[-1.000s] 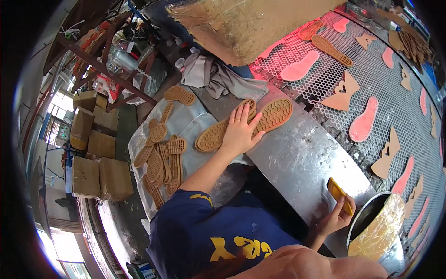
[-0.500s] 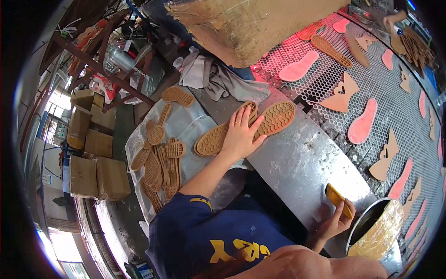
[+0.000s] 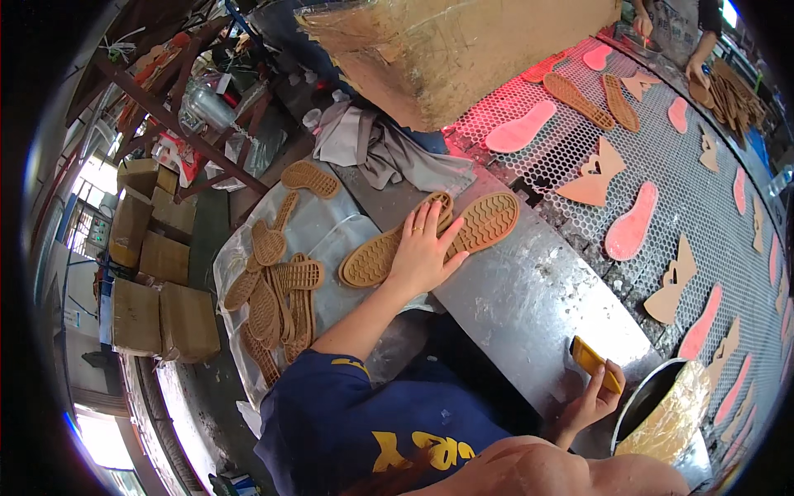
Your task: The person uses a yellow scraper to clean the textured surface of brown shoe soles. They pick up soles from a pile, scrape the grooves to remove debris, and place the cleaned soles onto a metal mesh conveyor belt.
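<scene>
My left hand (image 3: 418,252) lies with its fingers stretched out over brown rubber shoe soles on the metal table. One sole (image 3: 372,263) slants out to the left beneath my fingers, with what looks like another against it. A second sole (image 3: 486,221) lies to the right, tread up, beside my thumb. Lower right, my right hand (image 3: 594,395) pinches a flat yellow tool (image 3: 594,360) with a dark end, held above the table. The tool's exact kind cannot be made out.
More brown soles (image 3: 277,289) pile on a plastic-covered surface at left. A foil-covered container (image 3: 672,413) stands by my right hand. A mesh bed (image 3: 579,223) at right carries pink insoles, tan cut pieces and soles. A co-worker's hands (image 3: 699,73) show at the far right. Cardboard (image 3: 463,58) overhangs the back.
My view has shifted slightly. A co-worker's hands have come into sight at the far right, and a sole on the mesh there now shows its tread. Both my hands keep nearly the same pose.
</scene>
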The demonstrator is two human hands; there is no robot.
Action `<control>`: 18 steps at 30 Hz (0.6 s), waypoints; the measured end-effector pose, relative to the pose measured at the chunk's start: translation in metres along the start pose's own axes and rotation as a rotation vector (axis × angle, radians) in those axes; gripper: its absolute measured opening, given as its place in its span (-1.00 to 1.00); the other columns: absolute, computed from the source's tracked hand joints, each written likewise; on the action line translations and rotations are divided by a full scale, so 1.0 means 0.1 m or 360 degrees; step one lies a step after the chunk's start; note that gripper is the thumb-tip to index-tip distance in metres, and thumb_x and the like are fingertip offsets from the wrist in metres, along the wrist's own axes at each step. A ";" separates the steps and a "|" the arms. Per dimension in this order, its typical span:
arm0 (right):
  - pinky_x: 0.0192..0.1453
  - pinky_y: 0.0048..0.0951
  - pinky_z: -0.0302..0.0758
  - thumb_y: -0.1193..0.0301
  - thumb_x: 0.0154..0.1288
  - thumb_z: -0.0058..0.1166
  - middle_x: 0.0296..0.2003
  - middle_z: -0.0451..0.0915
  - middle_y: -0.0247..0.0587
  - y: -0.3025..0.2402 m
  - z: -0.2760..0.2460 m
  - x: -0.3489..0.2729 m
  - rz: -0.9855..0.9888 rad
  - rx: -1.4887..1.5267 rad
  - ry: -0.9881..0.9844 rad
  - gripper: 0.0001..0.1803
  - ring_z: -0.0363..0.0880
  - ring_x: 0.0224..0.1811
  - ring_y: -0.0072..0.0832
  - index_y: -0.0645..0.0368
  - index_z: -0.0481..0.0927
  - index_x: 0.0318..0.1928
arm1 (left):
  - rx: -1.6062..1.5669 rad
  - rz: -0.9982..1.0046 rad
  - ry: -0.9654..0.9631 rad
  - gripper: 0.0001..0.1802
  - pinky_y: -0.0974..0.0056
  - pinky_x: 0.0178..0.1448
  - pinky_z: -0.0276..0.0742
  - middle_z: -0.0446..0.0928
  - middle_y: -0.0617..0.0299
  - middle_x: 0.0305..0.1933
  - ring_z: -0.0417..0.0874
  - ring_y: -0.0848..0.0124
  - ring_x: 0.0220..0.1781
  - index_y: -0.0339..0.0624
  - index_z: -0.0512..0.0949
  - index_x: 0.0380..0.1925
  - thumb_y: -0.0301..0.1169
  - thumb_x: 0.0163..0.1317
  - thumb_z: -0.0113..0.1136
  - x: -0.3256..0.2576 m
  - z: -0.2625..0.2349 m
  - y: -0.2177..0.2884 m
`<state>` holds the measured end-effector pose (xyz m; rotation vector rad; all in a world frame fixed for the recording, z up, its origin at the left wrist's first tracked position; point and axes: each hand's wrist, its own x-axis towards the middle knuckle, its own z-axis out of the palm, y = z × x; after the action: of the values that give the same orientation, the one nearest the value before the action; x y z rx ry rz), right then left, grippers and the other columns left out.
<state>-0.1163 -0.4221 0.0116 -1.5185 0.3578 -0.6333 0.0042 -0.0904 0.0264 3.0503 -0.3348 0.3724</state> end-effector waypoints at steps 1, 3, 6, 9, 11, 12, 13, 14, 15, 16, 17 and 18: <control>0.05 -0.50 0.43 0.54 0.34 0.04 -0.20 0.55 -0.21 -0.03 0.01 -0.01 0.0006 -0.0016 0.0009 -0.87 0.50 -0.12 -0.51 0.28 0.52 -0.12 | -0.0003 0.0004 -0.0001 -0.36 -0.11 0.44 -0.03 0.12 -0.25 0.34 0.12 -0.12 0.40 -0.04 0.33 0.26 0.00 0.23 0.06 0.00 -0.01 -0.01; 0.04 -0.51 0.43 0.54 0.34 0.04 -0.20 0.55 -0.21 -0.06 0.00 -0.02 0.0008 -0.0022 0.0021 -0.87 0.50 -0.12 -0.51 0.28 0.52 -0.13 | -0.0013 0.0003 -0.0004 -0.37 -0.11 0.44 -0.03 0.12 -0.25 0.34 0.12 -0.12 0.40 -0.04 0.33 0.26 -0.01 0.24 0.06 0.00 -0.03 -0.02; 0.04 -0.51 0.43 0.54 0.33 0.05 -0.20 0.55 -0.21 -0.06 0.02 -0.01 0.0026 -0.0042 0.0033 -0.86 0.50 -0.13 -0.52 0.28 0.52 -0.13 | -0.0022 -0.0012 -0.0013 -0.37 -0.11 0.44 -0.04 0.13 -0.25 0.34 0.12 -0.12 0.39 -0.04 0.34 0.25 -0.01 0.24 0.06 -0.01 -0.05 -0.02; 0.04 -0.50 0.43 0.54 0.32 0.06 -0.20 0.55 -0.20 -0.14 0.03 -0.02 0.0074 -0.0034 0.0034 -0.85 0.50 -0.14 -0.51 0.30 0.52 -0.13 | -0.0021 -0.0019 -0.0023 -0.37 -0.10 0.44 -0.04 0.13 -0.26 0.33 0.13 -0.12 0.39 -0.05 0.35 0.24 0.00 0.23 0.06 -0.02 -0.10 -0.04; 0.03 -0.49 0.43 0.53 0.31 0.07 -0.21 0.55 -0.20 -0.17 -0.01 0.00 0.0093 0.0007 0.0032 -0.85 0.50 -0.14 -0.51 0.30 0.52 -0.13 | -0.0031 -0.0020 -0.0028 -0.37 -0.10 0.44 -0.03 0.14 -0.26 0.33 0.13 -0.12 0.39 -0.05 0.36 0.24 0.00 0.23 0.06 -0.02 -0.14 -0.02; 0.03 -0.49 0.43 0.53 0.30 0.07 -0.21 0.55 -0.20 -0.17 0.02 -0.01 0.0099 0.0041 0.0039 -0.85 0.50 -0.14 -0.51 0.30 0.52 -0.13 | -0.0026 -0.0021 -0.0021 -0.37 -0.10 0.44 -0.03 0.14 -0.26 0.33 0.13 -0.12 0.38 -0.05 0.36 0.24 0.00 0.23 0.06 -0.02 -0.15 -0.05; 0.03 -0.48 0.43 0.53 0.30 0.08 -0.22 0.55 -0.20 -0.19 0.06 0.00 0.0106 0.0076 0.0042 -0.85 0.50 -0.15 -0.51 0.30 0.52 -0.14 | -0.0019 -0.0027 -0.0014 -0.37 -0.10 0.44 -0.04 0.14 -0.26 0.33 0.13 -0.12 0.38 -0.04 0.36 0.24 0.01 0.23 0.06 -0.03 -0.17 -0.08; 0.02 -0.48 0.43 0.54 0.29 0.08 -0.23 0.54 -0.21 -0.22 0.10 -0.02 0.0105 0.0081 0.0040 -0.85 0.50 -0.16 -0.51 0.29 0.53 -0.15 | -0.0011 -0.0036 -0.0008 -0.37 -0.11 0.44 -0.04 0.13 -0.26 0.33 0.13 -0.12 0.38 -0.04 0.36 0.24 0.01 0.23 0.07 -0.05 -0.19 -0.12; 0.02 -0.48 0.43 0.53 0.29 0.08 -0.23 0.54 -0.21 -0.23 0.11 -0.02 0.0093 0.0045 0.0045 -0.85 0.49 -0.16 -0.51 0.29 0.53 -0.15 | -0.0025 -0.0020 -0.0004 -0.37 -0.11 0.44 -0.04 0.13 -0.26 0.33 0.13 -0.12 0.38 -0.03 0.36 0.24 0.02 0.23 0.06 -0.03 -0.17 -0.12; 0.01 -0.48 0.43 0.53 0.28 0.08 -0.23 0.54 -0.21 -0.23 0.09 -0.04 0.0084 0.0008 0.0050 -0.85 0.49 -0.16 -0.51 0.29 0.53 -0.15 | -0.0039 -0.0006 -0.0003 -0.37 -0.11 0.45 -0.04 0.13 -0.26 0.33 0.13 -0.12 0.38 -0.02 0.35 0.24 0.02 0.23 0.06 -0.03 -0.16 -0.11; 0.01 -0.49 0.43 0.53 0.28 0.08 -0.24 0.54 -0.21 -0.22 0.07 -0.05 0.0076 -0.0030 0.0054 -0.85 0.49 -0.16 -0.51 0.29 0.53 -0.15 | -0.0053 0.0008 -0.0003 -0.36 -0.11 0.45 -0.04 0.13 -0.26 0.33 0.13 -0.12 0.38 -0.02 0.35 0.25 0.02 0.23 0.05 -0.02 -0.14 -0.10; 0.01 -0.49 0.43 0.53 0.28 0.08 -0.24 0.54 -0.21 -0.25 0.09 -0.07 0.0078 -0.0009 0.0047 -0.85 0.49 -0.16 -0.51 0.29 0.53 -0.16 | -0.0047 0.0003 -0.0009 -0.36 -0.11 0.45 -0.04 0.12 -0.26 0.33 0.13 -0.12 0.38 -0.02 0.35 0.25 0.03 0.23 0.05 -0.03 -0.16 -0.12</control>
<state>-0.1206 -0.4096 0.0352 -1.5029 0.4182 -0.6170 0.0005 -0.0772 0.0409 3.0228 -0.3407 0.3553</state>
